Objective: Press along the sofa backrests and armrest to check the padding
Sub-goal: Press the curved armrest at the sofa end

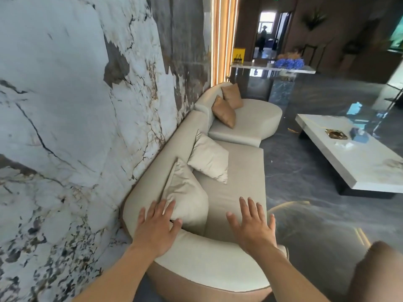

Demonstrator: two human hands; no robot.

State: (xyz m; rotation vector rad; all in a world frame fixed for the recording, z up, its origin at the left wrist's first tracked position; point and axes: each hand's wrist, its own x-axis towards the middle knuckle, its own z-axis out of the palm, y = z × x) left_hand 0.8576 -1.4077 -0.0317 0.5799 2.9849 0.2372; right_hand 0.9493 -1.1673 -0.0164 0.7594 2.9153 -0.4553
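A long beige sofa runs along the marble wall, seen from its near end. Its rounded armrest [209, 262] curves across the bottom of the view, and the backrest [165, 153] follows the wall. My left hand [156, 227] lies flat, fingers spread, where armrest meets backrest, its fingertips touching a cream cushion [187, 199]. My right hand [254, 225] is spread palm down over the armrest's front end; I cannot tell if it touches. A second cream cushion [209, 158] leans on the backrest farther along.
Two tan cushions [226, 105] sit on the sofa's far curved section. A low white marble coffee table [357, 155] stands to the right on the dark glossy floor. A counter with blue flowers [289, 63] is at the back. A person stands in the far doorway.
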